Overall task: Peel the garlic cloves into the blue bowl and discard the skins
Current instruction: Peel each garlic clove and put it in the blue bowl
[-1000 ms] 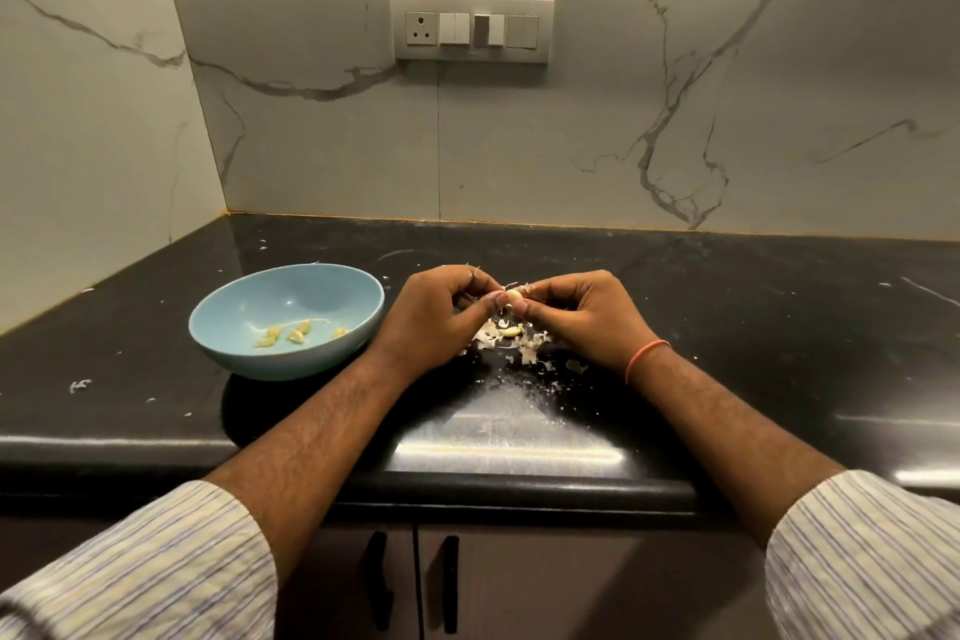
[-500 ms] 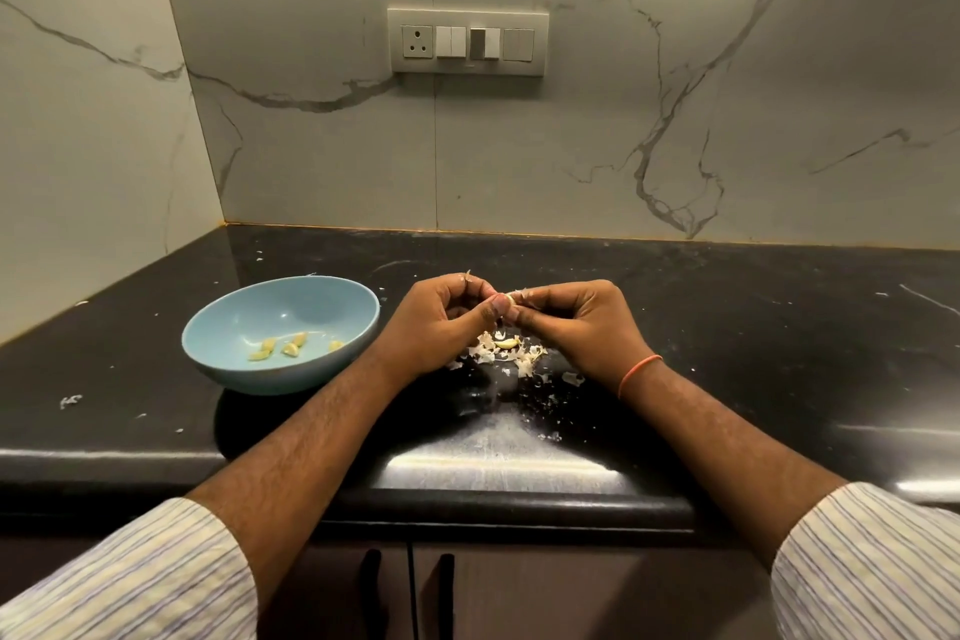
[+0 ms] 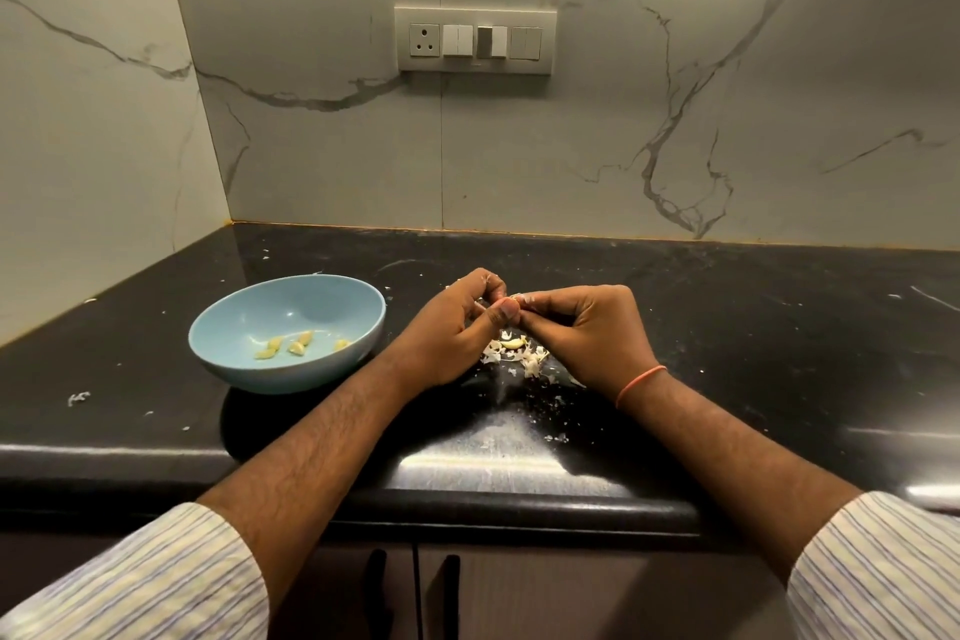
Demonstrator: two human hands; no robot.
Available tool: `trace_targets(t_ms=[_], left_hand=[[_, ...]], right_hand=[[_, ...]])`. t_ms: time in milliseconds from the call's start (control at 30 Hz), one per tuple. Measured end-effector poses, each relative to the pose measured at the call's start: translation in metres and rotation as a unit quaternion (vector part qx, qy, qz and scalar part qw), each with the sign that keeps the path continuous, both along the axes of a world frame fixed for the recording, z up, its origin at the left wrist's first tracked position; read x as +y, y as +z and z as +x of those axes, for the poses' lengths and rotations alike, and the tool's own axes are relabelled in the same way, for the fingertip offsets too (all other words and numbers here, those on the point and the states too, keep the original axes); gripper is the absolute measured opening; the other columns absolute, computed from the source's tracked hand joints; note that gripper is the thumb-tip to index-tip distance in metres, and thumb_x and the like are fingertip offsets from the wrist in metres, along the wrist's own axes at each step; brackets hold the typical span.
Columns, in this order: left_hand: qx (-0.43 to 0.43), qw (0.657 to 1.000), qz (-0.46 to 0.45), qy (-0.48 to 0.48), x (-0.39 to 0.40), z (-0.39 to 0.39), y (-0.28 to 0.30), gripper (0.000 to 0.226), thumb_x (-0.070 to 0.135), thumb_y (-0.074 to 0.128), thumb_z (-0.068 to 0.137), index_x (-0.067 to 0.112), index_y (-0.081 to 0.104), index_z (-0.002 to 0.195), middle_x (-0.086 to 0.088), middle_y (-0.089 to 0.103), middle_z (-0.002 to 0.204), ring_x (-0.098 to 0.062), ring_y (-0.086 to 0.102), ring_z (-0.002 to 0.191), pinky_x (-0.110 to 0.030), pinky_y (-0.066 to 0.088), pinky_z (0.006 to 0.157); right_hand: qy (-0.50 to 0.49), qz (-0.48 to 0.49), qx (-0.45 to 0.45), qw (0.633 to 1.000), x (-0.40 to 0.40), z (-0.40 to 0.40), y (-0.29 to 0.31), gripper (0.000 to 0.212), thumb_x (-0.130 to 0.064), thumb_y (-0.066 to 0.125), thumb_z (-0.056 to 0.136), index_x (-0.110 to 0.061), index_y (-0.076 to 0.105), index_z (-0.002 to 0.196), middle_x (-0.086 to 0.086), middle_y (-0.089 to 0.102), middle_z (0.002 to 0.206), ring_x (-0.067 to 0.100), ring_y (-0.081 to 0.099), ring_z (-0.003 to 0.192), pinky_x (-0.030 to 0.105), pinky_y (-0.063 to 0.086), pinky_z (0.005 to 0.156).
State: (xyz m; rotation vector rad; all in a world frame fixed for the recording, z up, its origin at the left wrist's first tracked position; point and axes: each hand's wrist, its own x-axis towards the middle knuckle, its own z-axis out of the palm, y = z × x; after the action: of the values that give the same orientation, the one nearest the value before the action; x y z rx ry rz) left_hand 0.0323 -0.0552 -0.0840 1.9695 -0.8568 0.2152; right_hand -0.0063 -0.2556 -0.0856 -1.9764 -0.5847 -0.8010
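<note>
A blue bowl (image 3: pixel 228 327) sits on the black counter at the left, with several peeled yellowish cloves (image 3: pixel 298 345) in its bottom. To its right my left hand (image 3: pixel 452 327) and my right hand (image 3: pixel 587 333) meet fingertip to fingertip above the counter. Both pinch one small garlic clove (image 3: pixel 516 298), which is mostly hidden by the fingers. Below the hands lies a heap of white garlic skins (image 3: pixel 519 359) with one peeled clove (image 3: pixel 511 343) on it.
The black counter (image 3: pixel 727 327) runs into a corner at the left, with marble walls behind and a switch panel (image 3: pixel 474 39) above. Skin flecks (image 3: pixel 78 398) are scattered around. The counter's front edge (image 3: pixel 467 494) lies just under my forearms, above cabinet doors.
My hands stay together on the clove with only small finger shifts. The camera has tilted a little, so everything sits slightly lower in view.
</note>
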Motion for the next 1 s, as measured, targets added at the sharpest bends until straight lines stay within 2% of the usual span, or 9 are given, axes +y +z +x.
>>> trace_targets(t_ms=[67, 167, 300, 400, 533, 633, 733, 833, 1000], left_hand=[[0.000, 1.000, 0.014, 0.003, -0.002, -0.001, 0.000, 0.013, 0.028, 0.053, 0.110, 0.018, 0.056, 0.102, -0.022, 0.069, 0.092, -0.036, 0.065, 0.082, -0.047, 0.053, 0.073], [-0.006, 1.000, 0.014, 0.014, -0.003, -0.002, 0.001, 0.015, 0.025, 0.051, 0.110, 0.013, 0.056, 0.102, -0.017, 0.071, 0.091, -0.002, 0.062, 0.072, -0.023, 0.050, 0.068], [-0.014, 0.999, -0.009, 0.027, -0.003, -0.006, 0.003, 0.017, 0.018, 0.056, 0.109, 0.003, 0.059, 0.103, -0.007, 0.070, 0.084, 0.008, 0.060, 0.060, -0.010, 0.044, 0.059], [-0.008, 0.998, -0.042, 0.040, -0.001, -0.004, 0.003, 0.015, 0.019, 0.063, 0.105, 0.004, 0.060, 0.108, 0.006, 0.069, 0.079, 0.004, 0.059, 0.053, -0.011, 0.043, 0.053], [-0.040, 0.995, -0.081, 0.044, 0.003, -0.003, 0.002, 0.021, 0.020, 0.073, 0.100, 0.018, 0.068, 0.120, 0.004, 0.074, 0.099, -0.016, 0.071, 0.064, -0.032, 0.061, 0.061], [-0.054, 0.995, -0.069, 0.039, 0.003, -0.003, 0.002, 0.022, 0.017, 0.074, 0.099, 0.016, 0.075, 0.121, 0.005, 0.079, 0.098, -0.001, 0.070, 0.065, -0.018, 0.055, 0.064], [-0.050, 0.996, -0.069, 0.039, 0.003, -0.006, 0.003, 0.025, 0.013, 0.075, 0.098, 0.011, 0.077, 0.123, 0.004, 0.080, 0.094, 0.001, 0.072, 0.068, -0.012, 0.053, 0.065], [-0.073, 0.994, -0.067, 0.054, 0.004, -0.008, 0.004, 0.022, 0.010, 0.077, 0.096, 0.009, 0.080, 0.118, 0.006, 0.080, 0.093, 0.002, 0.074, 0.073, -0.011, 0.055, 0.066], [-0.086, 0.992, -0.054, 0.077, 0.006, -0.008, 0.002, 0.015, 0.019, 0.082, 0.092, 0.015, 0.083, 0.106, 0.007, 0.078, 0.076, -0.002, 0.068, 0.062, -0.019, 0.057, 0.064]], right_hand=[[-0.011, -0.015, -0.020, 1.000, 0.001, -0.001, 0.000, 0.021, -0.025, 0.086, 0.087, -0.018, 0.083, 0.106, -0.006, 0.081, 0.099, 0.001, 0.078, 0.091, 0.034, 0.066, 0.079], [-0.051, -0.057, -0.064, 0.995, 0.001, 0.001, 0.000, 0.020, -0.026, 0.085, 0.088, -0.020, 0.083, 0.107, -0.006, 0.081, 0.099, 0.001, 0.077, 0.090, 0.033, 0.066, 0.076], [-0.108, -0.109, -0.115, 0.981, 0.000, 0.004, -0.001, 0.018, -0.028, 0.084, 0.090, -0.022, 0.084, 0.107, -0.007, 0.082, 0.096, 0.003, 0.077, 0.085, 0.031, 0.064, 0.072], [-0.112, -0.105, -0.107, 0.982, 0.001, 0.006, -0.002, 0.016, -0.027, 0.084, 0.090, -0.021, 0.085, 0.105, -0.006, 0.082, 0.094, 0.004, 0.077, 0.083, 0.032, 0.064, 0.072], [-0.103, -0.096, -0.059, 0.988, -0.001, 0.008, -0.001, 0.016, -0.030, 0.082, 0.092, -0.019, 0.083, 0.103, -0.009, 0.079, 0.088, 0.002, 0.072, 0.077, 0.030, 0.061, 0.070], [-0.097, -0.088, -0.029, 0.991, -0.004, 0.010, -0.001, 0.015, -0.031, 0.079, 0.095, -0.018, 0.082, 0.103, -0.010, 0.077, 0.085, 0.005, 0.071, 0.075, 0.034, 0.060, 0.069], [-0.080, -0.095, -0.016, 0.992, -0.004, 0.007, 0.000, 0.017, -0.030, 0.076, 0.097, -0.017, 0.083, 0.105, -0.010, 0.078, 0.085, 0.005, 0.072, 0.075, 0.034, 0.060, 0.069], [-0.069, -0.107, -0.017, 0.992, -0.005, 0.004, 0.001, 0.015, -0.027, 0.076, 0.097, -0.017, 0.083, 0.105, -0.009, 0.079, 0.086, 0.005, 0.072, 0.076, 0.031, 0.060, 0.069], [-0.072, -0.166, -0.035, 0.983, -0.007, 0.003, 0.001, 0.016, -0.029, 0.076, 0.097, -0.019, 0.083, 0.105, -0.008, 0.078, 0.087, 0.004, 0.068, 0.074, 0.028, 0.058, 0.068]])
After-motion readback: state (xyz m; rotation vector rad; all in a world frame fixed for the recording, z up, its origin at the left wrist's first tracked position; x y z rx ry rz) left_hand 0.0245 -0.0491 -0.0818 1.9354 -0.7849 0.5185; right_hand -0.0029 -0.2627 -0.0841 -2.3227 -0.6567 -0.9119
